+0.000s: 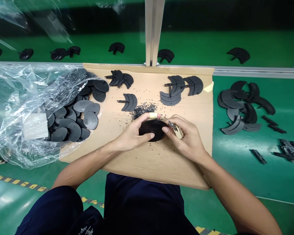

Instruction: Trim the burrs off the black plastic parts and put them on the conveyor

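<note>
A black oval plastic disc (pixel 150 130) is held above the cardboard, my left hand (pixel 131 135) closed on its left side with fingers behind and thumb in front. Yellowish tape wraps one finger of that hand. My right hand (pixel 186 138) is wrapped round small nippers (pixel 175 130) with a metal tip and cream handle, and its thumb and fingertips touch the disc's right edge. Behind the disc lies a heap of tiny black plastic bits (pixel 144 110). The nippers' jaws are too small to make out.
At left, a clear plastic bag (pixel 22 153) spills many black oval discs (pixel 70 127) onto the cardboard sheet (pixel 181 169). Fan-shaped black parts (pixel 128 101) lie farther back. More curved pieces (pixel 231 98) and narrow black parts (pixel 289 150) rest on the green table at right. A metal post (pixel 154 32) stands behind.
</note>
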The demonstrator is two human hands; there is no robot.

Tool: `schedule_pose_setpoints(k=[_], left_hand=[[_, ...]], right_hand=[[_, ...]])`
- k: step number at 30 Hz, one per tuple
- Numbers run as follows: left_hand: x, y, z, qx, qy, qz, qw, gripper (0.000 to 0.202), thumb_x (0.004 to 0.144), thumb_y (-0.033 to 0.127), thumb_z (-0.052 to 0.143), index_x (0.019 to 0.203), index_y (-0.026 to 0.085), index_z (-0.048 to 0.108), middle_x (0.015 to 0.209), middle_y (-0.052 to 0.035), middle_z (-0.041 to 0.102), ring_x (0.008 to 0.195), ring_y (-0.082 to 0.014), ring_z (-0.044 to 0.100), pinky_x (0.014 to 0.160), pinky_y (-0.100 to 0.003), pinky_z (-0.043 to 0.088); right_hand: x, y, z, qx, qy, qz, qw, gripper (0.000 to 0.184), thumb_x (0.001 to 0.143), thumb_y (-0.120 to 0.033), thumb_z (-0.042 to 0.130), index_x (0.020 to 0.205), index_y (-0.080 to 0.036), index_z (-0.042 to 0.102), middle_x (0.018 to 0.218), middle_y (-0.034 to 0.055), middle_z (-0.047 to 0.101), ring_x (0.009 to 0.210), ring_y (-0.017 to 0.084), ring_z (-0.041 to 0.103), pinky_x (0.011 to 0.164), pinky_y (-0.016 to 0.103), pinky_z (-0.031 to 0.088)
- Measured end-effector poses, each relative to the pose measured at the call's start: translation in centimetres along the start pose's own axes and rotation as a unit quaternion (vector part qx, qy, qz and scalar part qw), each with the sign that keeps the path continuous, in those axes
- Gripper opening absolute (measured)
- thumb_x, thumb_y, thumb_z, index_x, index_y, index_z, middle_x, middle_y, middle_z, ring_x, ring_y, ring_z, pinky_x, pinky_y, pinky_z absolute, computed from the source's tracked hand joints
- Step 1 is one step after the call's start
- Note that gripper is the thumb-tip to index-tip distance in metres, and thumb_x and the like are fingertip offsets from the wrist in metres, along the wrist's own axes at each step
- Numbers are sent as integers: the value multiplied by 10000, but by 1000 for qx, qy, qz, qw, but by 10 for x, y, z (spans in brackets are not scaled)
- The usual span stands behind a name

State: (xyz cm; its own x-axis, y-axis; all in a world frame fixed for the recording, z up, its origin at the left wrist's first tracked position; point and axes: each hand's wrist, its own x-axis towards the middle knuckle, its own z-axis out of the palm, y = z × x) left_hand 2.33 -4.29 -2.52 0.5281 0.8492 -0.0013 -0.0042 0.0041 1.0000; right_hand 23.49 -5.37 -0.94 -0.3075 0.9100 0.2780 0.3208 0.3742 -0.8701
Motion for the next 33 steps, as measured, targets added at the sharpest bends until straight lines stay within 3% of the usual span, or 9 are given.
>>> schedule_pose_setpoints(k=[8, 15, 18, 23, 29, 33], left_hand=[[-1, -1, 3, -9, 2, 3, 1000, 474, 909, 205, 705, 1359, 217, 558, 1346, -90, 676, 1231, -226, 666, 1084, -377, 529], [-2, 1, 4, -9, 33, 17, 999, 422, 947, 218, 671, 1354, 210, 561, 1393, -104, 652, 1297, -242, 631, 1158, -421, 475], [-2, 2, 4, -17, 25, 39, 999, 424, 965, 217, 652, 1375, 219, 543, 1396, -107, 654, 1323, -244, 618, 1164, -430, 475], [-1, 4, 4, 1, 15, 72, 997, 417, 976, 213, 641, 1384, 218, 555, 1375, -110, 671, 1298, -227, 643, 1121, -399, 526], [-2, 7, -5, 124, 51, 115, 984, 279, 931, 298, 725, 1182, 176, 719, 1073, -71, 795, 948, -168, 772, 852, -261, 635], [-5, 5, -7, 201, 78, 174, 961, 302, 938, 296, 716, 1219, 185, 719, 1049, -72, 801, 869, -152, 768, 779, -245, 633]], right_hand=[[-3, 3, 2, -31, -17, 8, 999, 149, 1011, -306, 564, 1015, -224, 689, 871, 41, 662, 785, 187, 611, 717, 329, 491], [-6, 4, 9, -64, 49, 41, 996, 191, 938, -384, 686, 1018, -218, 637, 870, 30, 664, 755, 187, 610, 713, 324, 498], [-6, 3, 8, -45, 19, 55, 997, 148, 973, -360, 636, 1014, -217, 642, 862, 23, 698, 736, 177, 635, 711, 310, 505], [-6, 3, 5, -46, 7, -10, 999, 91, 982, -293, 615, 1015, -219, 656, 941, 49, 745, 812, 198, 701, 736, 320, 542], [-9, 8, 2, -93, -11, -116, 989, 164, 935, -111, 570, 1040, -213, 645, 970, 99, 743, 906, 239, 723, 771, 393, 588], [-9, 10, 3, -87, -8, -135, 987, 193, 919, -113, 626, 1088, -206, 634, 1006, 116, 741, 926, 245, 730, 781, 413, 605]])
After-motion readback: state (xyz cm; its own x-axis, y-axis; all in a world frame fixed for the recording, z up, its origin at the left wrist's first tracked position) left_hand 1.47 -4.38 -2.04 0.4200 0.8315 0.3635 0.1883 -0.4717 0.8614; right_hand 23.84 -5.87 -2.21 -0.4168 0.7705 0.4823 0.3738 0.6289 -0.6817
